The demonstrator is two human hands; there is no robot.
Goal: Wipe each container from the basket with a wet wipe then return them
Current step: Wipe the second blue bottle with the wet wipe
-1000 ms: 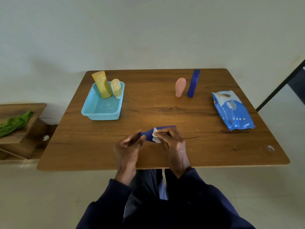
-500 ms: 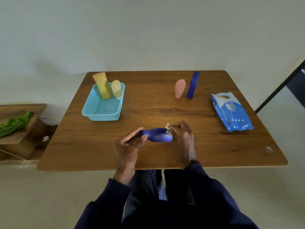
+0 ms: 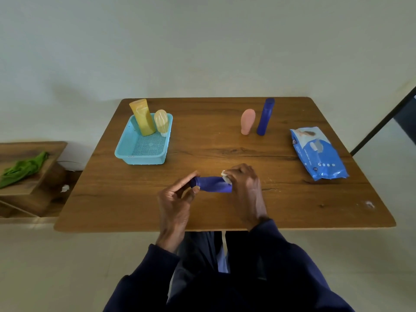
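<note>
Wiping step underway: left hand [image 3: 176,200] pinches one end of the small blue tube [image 3: 211,184], held level above the tabletop [image 3: 225,152]; right hand [image 3: 244,188] presses the wet wipe [image 3: 225,176] on the other end. Next, prob.: finish the tube w/ a turn, then basket [image 3: 144,152].

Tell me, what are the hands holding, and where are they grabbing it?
The left hand pinches one end of a small blue tube, held sideways above the table. The right hand grips its other end, pressing a white wet wipe against it.
</note>
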